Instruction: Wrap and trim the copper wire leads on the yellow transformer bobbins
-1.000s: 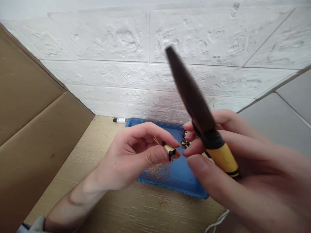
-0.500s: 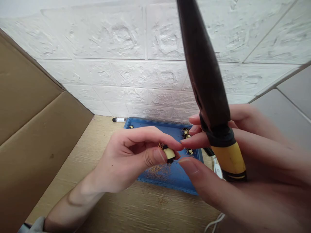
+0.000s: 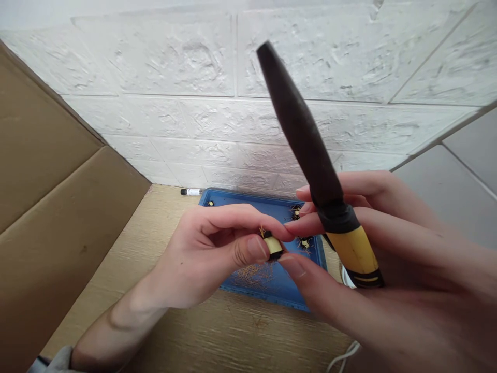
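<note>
Between the thumb and index finger of my left hand (image 3: 209,254) is a small transformer coil (image 3: 275,245), wrapped in yellow tape, with a black base and thin copper-coloured wires sticking out at its upper left. The thumb and a fingertip of my right hand (image 3: 361,259) come up to the coil's right side; whether they pinch a wire there I cannot make out. Pliers (image 3: 306,134) with dark jaws and yellow-and-black handles are also held in my right hand, jaws pointing up and to the left. The ends of their handles are hidden by the hand.
Behind my hands a blue tray (image 3: 240,195) lies on the wooden table (image 3: 186,331). In it are several similar coils (image 3: 305,242) and a heap of wire clippings (image 3: 252,274). A small black-capped bottle (image 3: 190,191), a cardboard panel (image 3: 58,197) and a white cable (image 3: 344,357) are around it.
My right hand has shifted slightly left, its thumb now closer to the coil. The pliers have swung down and left, bringing their tip into view. The coil has tilted a little.
</note>
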{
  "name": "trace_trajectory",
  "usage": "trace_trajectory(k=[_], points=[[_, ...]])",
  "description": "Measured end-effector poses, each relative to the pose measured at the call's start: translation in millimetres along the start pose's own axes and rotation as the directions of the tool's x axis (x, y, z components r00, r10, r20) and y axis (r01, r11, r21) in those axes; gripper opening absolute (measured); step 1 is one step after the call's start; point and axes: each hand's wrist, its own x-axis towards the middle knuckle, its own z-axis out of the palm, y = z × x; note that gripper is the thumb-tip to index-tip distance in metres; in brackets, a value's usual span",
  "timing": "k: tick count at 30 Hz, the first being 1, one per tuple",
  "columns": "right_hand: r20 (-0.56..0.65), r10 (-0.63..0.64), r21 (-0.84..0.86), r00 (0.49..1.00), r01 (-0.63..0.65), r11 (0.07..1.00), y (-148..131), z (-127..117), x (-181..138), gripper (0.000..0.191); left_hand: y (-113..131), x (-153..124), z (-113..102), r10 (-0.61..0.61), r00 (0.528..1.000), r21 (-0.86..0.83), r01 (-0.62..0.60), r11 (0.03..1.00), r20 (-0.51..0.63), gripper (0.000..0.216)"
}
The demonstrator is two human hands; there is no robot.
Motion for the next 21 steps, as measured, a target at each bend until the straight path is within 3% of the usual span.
trace_trajectory(k=[10, 21], points=[[-0.019, 0.057, 0.056, 0.998, -0.056, 0.997, 0, 14, 16, 0.022, 7, 0, 2, 0.035, 0.999, 0.111, -0.031, 0.993, -0.029, 0.006], [-0.011, 0.055, 0.067, 0.998, -0.054, 0.996, -1, 14, 16, 0.023, 9, 3, 4, -0.009, 1.000, 0.083, 0.011, 0.997, -0.024, 0.011]])
